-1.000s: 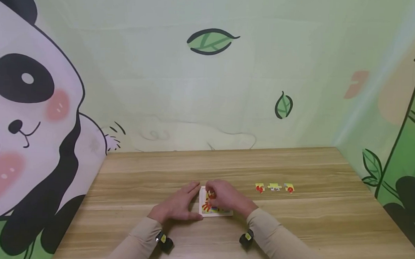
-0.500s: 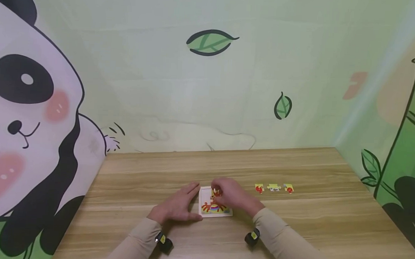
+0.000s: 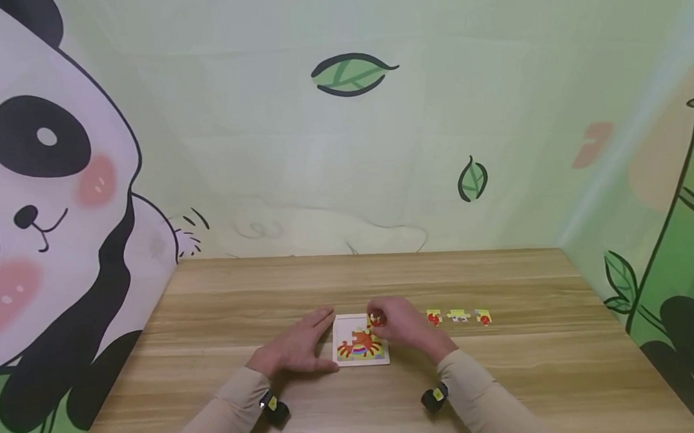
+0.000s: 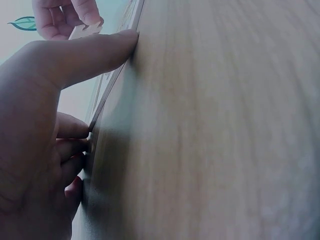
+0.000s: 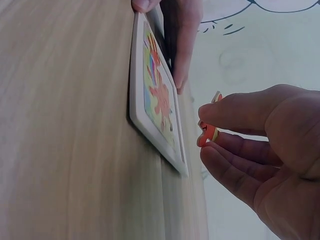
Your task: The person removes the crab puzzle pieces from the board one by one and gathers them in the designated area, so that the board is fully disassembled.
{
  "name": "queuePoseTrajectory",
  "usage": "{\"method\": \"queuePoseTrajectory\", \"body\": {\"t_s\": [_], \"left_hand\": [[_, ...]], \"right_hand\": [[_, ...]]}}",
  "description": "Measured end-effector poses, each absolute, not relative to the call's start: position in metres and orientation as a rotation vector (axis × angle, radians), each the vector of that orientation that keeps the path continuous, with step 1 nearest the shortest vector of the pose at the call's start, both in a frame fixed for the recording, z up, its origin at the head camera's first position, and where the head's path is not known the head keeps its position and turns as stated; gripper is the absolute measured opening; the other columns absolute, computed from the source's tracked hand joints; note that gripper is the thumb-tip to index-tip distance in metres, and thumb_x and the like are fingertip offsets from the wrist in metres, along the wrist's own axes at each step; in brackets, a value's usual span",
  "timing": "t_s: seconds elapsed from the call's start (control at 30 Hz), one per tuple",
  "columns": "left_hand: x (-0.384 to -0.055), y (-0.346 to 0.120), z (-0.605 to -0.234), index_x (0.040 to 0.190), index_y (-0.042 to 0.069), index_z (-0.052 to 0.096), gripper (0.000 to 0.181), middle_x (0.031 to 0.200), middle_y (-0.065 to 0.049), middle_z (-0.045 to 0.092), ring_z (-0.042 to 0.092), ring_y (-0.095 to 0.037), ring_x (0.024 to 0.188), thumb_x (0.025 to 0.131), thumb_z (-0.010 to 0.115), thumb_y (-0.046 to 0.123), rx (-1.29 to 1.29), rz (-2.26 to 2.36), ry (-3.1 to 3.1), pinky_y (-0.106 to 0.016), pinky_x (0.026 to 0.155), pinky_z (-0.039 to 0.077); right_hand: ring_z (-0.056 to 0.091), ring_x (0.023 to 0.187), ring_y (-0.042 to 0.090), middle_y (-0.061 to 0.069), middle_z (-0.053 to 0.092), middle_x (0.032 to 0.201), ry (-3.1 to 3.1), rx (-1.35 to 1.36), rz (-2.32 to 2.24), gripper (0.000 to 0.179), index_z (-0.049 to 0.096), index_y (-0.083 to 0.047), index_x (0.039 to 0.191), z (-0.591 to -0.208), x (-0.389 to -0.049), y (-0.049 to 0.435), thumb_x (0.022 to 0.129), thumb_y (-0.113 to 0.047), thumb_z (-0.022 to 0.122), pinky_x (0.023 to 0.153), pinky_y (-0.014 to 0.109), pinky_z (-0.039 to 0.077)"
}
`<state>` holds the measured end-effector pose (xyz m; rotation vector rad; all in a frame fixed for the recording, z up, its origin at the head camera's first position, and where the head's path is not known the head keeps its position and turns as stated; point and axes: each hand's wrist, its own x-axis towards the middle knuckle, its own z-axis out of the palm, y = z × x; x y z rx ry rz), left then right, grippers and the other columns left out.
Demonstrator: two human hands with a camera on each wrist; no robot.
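Note:
A small square jigsaw tray (image 3: 335,339) with a white rim lies on the table. Its lower part holds joined pieces (image 3: 362,347) showing a red-orange figure with a rainbow patch; bare white base shows at its upper left. My left hand (image 3: 292,347) rests along the tray's left side, thumb at the near corner and fingers stretched along the edge. Above the tray's upper right, my right hand (image 3: 405,327) pinches a red and yellow puzzle piece (image 5: 209,132) between thumb and fingertips. In the right wrist view that piece is raised off the tray.
Right of the tray, three loose pieces lie in a row on the wooden table (image 3: 526,379): a red and yellow one (image 3: 433,317), a mostly yellow one (image 3: 459,316) and another red and yellow one (image 3: 483,317). A printed backdrop (image 3: 257,141) stands behind the table.
My right hand has moved right across the tray with the puzzle piece, uncovering the joined pieces and bare base. My left hand has stayed at the tray's edge.

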<state>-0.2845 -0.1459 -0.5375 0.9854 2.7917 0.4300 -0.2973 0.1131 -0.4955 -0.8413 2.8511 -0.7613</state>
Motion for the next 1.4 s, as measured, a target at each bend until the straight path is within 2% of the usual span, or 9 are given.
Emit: {"method": "queuePoseTrajectory", "body": {"t_s": [0.63,1.0,1.27,1.4], "left_hand": [[-0.282,-0.146,-0.540,0.152,-0.002,0.024,0.109,0.160,-0.019,0.021,0.022,-0.034,0.148,0.077,0.068,0.064,1.010,0.421,2.790,-0.045,0.120,0.025],[-0.283,-0.146,-0.539,0.153,-0.001,0.024,0.107,0.161,-0.018,0.021,0.021,-0.033,0.148,0.078,0.068,0.063,0.997,0.436,2.784,-0.044,0.120,0.025],[-0.284,-0.146,-0.539,0.153,0.000,0.023,0.107,0.161,-0.017,0.020,0.021,-0.032,0.148,0.078,0.068,0.062,0.981,0.451,2.780,-0.045,0.120,0.025],[-0.284,-0.147,-0.539,0.153,-0.001,0.024,0.107,0.161,-0.017,0.021,0.021,-0.032,0.148,0.079,0.068,0.062,0.987,0.451,2.781,-0.045,0.120,0.025]], "right_hand": [[0.061,0.082,0.010,-0.002,0.067,0.090,2.896,-0.752,-0.785,0.031,0.068,-0.010,0.104,-0.501,-0.294,0.151,0.075,-0.008,0.078,0.074,0.027,0.055],[0.063,0.080,0.013,-0.001,0.067,0.085,2.960,-0.776,-0.757,0.025,0.068,-0.009,0.097,-0.498,-0.288,0.178,0.074,-0.007,0.078,0.072,0.028,0.055],[0.061,0.081,0.012,-0.002,0.066,0.088,2.953,-0.667,-0.728,0.029,0.069,-0.006,0.104,-0.497,-0.283,0.191,0.077,-0.007,0.078,0.073,0.027,0.055],[0.061,0.080,0.012,0.000,0.067,0.086,2.961,-0.696,-0.728,0.026,0.069,-0.005,0.101,-0.499,-0.280,0.198,0.077,-0.005,0.078,0.070,0.027,0.054]]}}
